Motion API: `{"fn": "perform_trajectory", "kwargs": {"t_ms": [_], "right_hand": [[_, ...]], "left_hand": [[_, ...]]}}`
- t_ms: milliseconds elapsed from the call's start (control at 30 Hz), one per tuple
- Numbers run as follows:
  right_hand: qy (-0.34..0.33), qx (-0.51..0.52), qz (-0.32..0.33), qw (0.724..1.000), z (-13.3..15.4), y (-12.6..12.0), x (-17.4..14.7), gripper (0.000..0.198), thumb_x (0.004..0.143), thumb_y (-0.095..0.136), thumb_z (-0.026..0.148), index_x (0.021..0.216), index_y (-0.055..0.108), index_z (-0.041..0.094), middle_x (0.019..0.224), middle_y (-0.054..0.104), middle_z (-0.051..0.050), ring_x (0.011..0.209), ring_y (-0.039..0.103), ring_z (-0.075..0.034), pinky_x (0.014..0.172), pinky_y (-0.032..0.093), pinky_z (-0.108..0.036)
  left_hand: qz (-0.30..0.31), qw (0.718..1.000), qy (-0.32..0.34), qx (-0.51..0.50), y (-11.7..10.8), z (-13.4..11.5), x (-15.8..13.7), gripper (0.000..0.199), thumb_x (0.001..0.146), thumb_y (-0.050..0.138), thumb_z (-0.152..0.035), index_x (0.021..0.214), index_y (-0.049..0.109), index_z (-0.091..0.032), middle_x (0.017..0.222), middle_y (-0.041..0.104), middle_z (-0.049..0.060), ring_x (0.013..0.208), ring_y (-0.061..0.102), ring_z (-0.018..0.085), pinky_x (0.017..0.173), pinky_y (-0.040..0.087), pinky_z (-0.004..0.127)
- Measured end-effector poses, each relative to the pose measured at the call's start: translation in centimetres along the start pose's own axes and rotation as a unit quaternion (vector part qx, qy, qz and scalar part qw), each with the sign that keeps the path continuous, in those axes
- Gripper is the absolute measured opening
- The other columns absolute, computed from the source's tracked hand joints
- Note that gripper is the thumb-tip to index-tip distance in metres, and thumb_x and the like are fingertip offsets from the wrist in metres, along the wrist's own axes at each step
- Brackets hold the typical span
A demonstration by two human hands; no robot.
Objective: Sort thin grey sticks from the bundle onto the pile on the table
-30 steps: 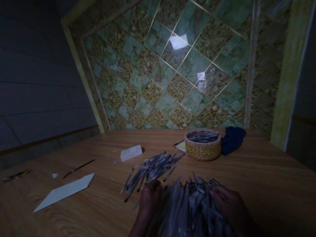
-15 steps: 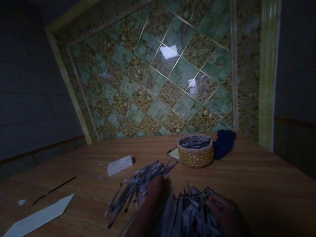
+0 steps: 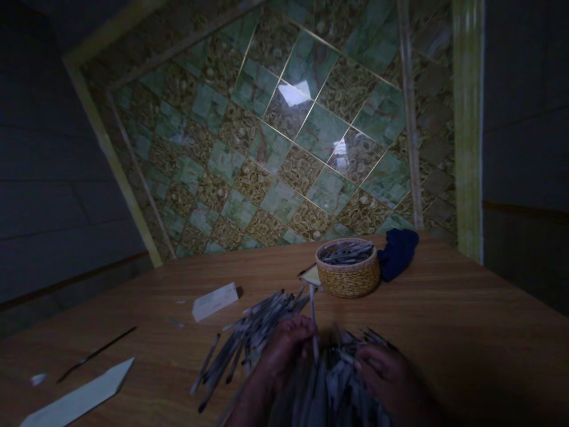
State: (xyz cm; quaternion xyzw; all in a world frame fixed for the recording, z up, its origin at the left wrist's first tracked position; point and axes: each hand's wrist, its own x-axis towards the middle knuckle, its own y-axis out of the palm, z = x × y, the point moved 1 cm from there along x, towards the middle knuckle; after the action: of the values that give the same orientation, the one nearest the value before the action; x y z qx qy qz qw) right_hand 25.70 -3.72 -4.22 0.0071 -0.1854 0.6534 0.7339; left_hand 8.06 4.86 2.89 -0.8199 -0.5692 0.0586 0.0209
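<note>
Newly raised thin stick (image 3: pixel 312 309), left hand's grip (image 3: pixel 288 344) narrow; pinching it

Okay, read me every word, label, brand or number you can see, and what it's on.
No readable text anywhere.
White block: any marks are too faint to read.
Slim stick in the left hand: no legible lettering.
Loose sticks: too dark and blurred to tell.

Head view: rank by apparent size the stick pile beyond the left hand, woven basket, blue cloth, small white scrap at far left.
1. Stick pile: widest spread, partly hidden
2. Woven basket
3. Blue cloth
4. White scrap
</note>
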Motion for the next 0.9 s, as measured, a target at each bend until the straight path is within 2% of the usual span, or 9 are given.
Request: {"fn": "perform_trajectory", "kwargs": {"t_ms": [133, 233, 300, 433, 533, 633, 767, 900], "right_hand": [[0.003, 0.041, 0.082, 0.996, 2.3, 1.4, -1.1, 0.014, 0.081, 0.047, 0.029, 0.075, 0.054, 0.018, 0.056, 0.041, 0.005, 0.052, 0.042, -0.010, 0.047, 0.030, -0.020], [0.002, 0.053, 0.093, 0.994, 3.3, 2.1, -1.8, 0.015, 0.081, 0.046, 0.028, 0.071, 0.052, 0.018, 0.054, 0.042, 0.006, 0.050, 0.042, -0.009, 0.048, 0.031, -0.019], [0.020, 0.066, 0.098, 0.993, 3.2, 2.5, -2.1, 0.021, 0.083, 0.043, 0.030, 0.068, 0.051, 0.018, 0.049, 0.043, 0.006, 0.045, 0.041, -0.008, 0.045, 0.030, -0.019], [0.073, 0.089, 0.117, 0.986, 2.7, 3.1, -2.6, 0.026, 0.083, 0.041, 0.037, 0.072, 0.054, 0.017, 0.044, 0.043, 0.007, 0.033, 0.032, -0.006, 0.034, 0.022, -0.018], [0.076, 0.099, 0.112, 0.986, 2.7, 2.6, -2.1, 0.030, 0.081, 0.045, 0.043, 0.071, 0.055, 0.017, 0.045, 0.044, 0.007, 0.032, 0.032, -0.005, 0.031, 0.021, -0.017], [0.079, 0.113, 0.078, 0.987, 3.0, 1.3, -1.0, 0.037, 0.081, 0.041, 0.052, 0.070, 0.051, 0.017, 0.045, 0.047, 0.007, 0.028, 0.033, -0.004, 0.029, 0.020, -0.017], [0.087, 0.145, 0.014, 0.986, 3.0, -0.5, 0.5, 0.041, 0.079, 0.040, 0.058, 0.073, 0.047, 0.018, 0.042, 0.050, 0.008, 0.024, 0.034, -0.005, 0.027, 0.019, -0.016], [0.104, 0.159, 0.019, 0.982, 2.4, -1.1, 1.0, 0.043, 0.078, 0.041, 0.060, 0.069, 0.045, 0.018, 0.040, 0.052, 0.007, 0.022, 0.035, -0.004, 0.026, 0.018, -0.016]], "left_hand": [[0.018, 0.991, 0.012, -0.135, 2.7, 0.3, -2.9, 0.024, 0.060, 0.068, -0.034, 0.063, 0.054, -0.015, 0.059, 0.062, 0.001, 0.036, 0.038, 0.003, 0.037, 0.024, 0.017], [0.027, 0.973, 0.020, -0.226, 3.8, 1.1, -4.2, 0.020, 0.064, 0.070, -0.028, 0.065, 0.057, -0.013, 0.061, 0.063, 0.002, 0.038, 0.041, 0.003, 0.038, 0.026, 0.016], [0.020, 0.968, 0.025, -0.247, 4.1, 1.5, -4.7, 0.017, 0.066, 0.069, -0.027, 0.069, 0.059, -0.013, 0.064, 0.064, 0.002, 0.041, 0.045, 0.004, 0.041, 0.030, 0.016], [0.000, 0.967, 0.026, -0.253, 4.4, 1.7, -5.5, 0.020, 0.063, 0.072, -0.028, 0.069, 0.060, -0.014, 0.062, 0.064, 0.001, 0.039, 0.043, 0.004, 0.040, 0.028, 0.016], [0.005, 0.971, 0.018, -0.240, 4.4, 1.7, -6.0, 0.020, 0.063, 0.072, -0.030, 0.065, 0.061, -0.013, 0.053, 0.060, 0.000, 0.037, 0.041, 0.004, 0.040, 0.026, 0.017], [0.041, 0.975, 0.010, -0.219, 4.1, 1.7, -6.4, 0.020, 0.061, 0.072, -0.028, 0.070, 0.065, -0.012, 0.048, 0.059, 0.001, 0.040, 0.045, 0.006, 0.043, 0.028, 0.017], [0.092, 0.976, -0.005, -0.199, 3.8, 1.7, -6.7, 0.033, 0.053, 0.075, -0.027, 0.082, 0.066, -0.015, 0.041, 0.057, -0.001, 0.036, 0.042, 0.007, 0.041, 0.026, 0.017], [0.114, 0.976, -0.024, -0.184, 3.7, 1.6, -7.3, 0.027, 0.051, 0.075, -0.029, 0.072, 0.068, -0.014, 0.040, 0.055, -0.001, 0.035, 0.041, 0.006, 0.040, 0.027, 0.017]]}}
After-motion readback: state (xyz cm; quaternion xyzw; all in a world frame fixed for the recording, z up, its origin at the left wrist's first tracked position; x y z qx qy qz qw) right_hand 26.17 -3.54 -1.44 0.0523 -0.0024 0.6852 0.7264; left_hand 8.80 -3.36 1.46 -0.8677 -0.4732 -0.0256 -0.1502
